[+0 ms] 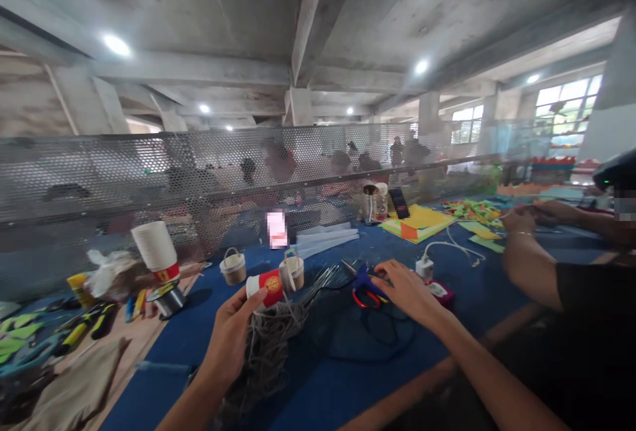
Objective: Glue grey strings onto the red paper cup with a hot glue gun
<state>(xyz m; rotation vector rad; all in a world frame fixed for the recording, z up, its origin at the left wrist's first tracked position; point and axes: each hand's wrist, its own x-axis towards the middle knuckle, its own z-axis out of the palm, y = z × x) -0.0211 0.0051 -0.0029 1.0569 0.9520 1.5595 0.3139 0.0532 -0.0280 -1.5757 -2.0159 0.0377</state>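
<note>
My left hand (231, 335) is closed around a red and white paper cup (265, 287), held on its side above a tangle of grey twine (271, 345). My right hand (405, 288) reaches forward over the blue table (322, 384) and rests on a blue glue gun (365, 279) beside red-handled scissors (365, 298); its fingers curl over the gun. Two small twine-wrapped baskets (233, 267) (293, 271) stand just behind the cup.
A stack of paper cups (156, 251) and a tape roll (169, 297) stand at the left, with pliers (84, 325) and cloth. A white plug adapter (424, 267), coloured paper sheets (420, 222) and jars (375, 202) lie further back. Another person's arms (536, 245) work at the right. A perforated metal screen (149, 179) borders the table.
</note>
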